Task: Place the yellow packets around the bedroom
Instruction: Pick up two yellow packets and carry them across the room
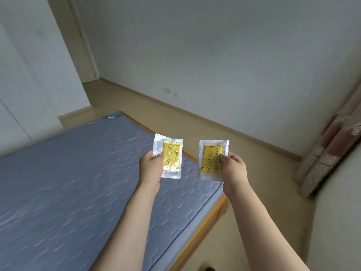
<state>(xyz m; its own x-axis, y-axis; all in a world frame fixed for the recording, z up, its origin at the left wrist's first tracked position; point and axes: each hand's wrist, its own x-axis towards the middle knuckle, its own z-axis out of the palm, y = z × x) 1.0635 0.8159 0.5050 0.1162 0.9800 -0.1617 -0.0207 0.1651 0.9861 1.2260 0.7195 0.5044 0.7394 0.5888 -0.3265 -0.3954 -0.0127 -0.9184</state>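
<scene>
- Left hand [151, 167] is up over the bed, thumb and fingers pinching the left packet [171, 156] by its clear left border.
- That packet sits above the blue mattress [78, 182], close to the mattress's far right edge.
- Right hand [233, 169] grips the right packet [211, 159], thumb pressed on its yellow face, fingers curled behind.
- This one hangs past the mattress corner, over the floor [224, 133].
- The two packets are side by side, a gap between them, both roughly upright.
- The wooden bed frame [207, 225] runs along the mattress's right edge.
- Open floor stretches between bed and far wall [214, 55].
- A curtain [328, 153] bunches at the right, meeting the floor.
</scene>
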